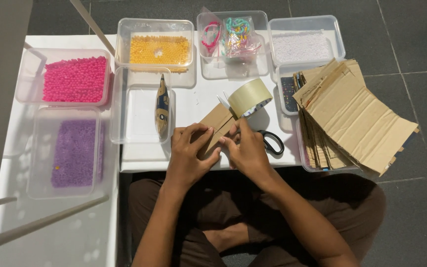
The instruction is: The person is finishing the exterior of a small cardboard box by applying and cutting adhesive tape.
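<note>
My left hand (190,154) and my right hand (247,151) both grip a small folded brown cardboard piece (216,120) at the front edge of the white table (193,104). A roll of beige tape (249,97) stands just behind the cardboard, touching it. Black-handled scissors (273,143) lie right beside my right hand.
Clear tubs hold pink beads (75,79), purple beads (74,153), yellow beads (159,50), white beads (301,47) and coloured chains (233,37). An open tub (142,106) holds a slim painted object. A stack of flat cardboard sheets (352,118) lies at the right.
</note>
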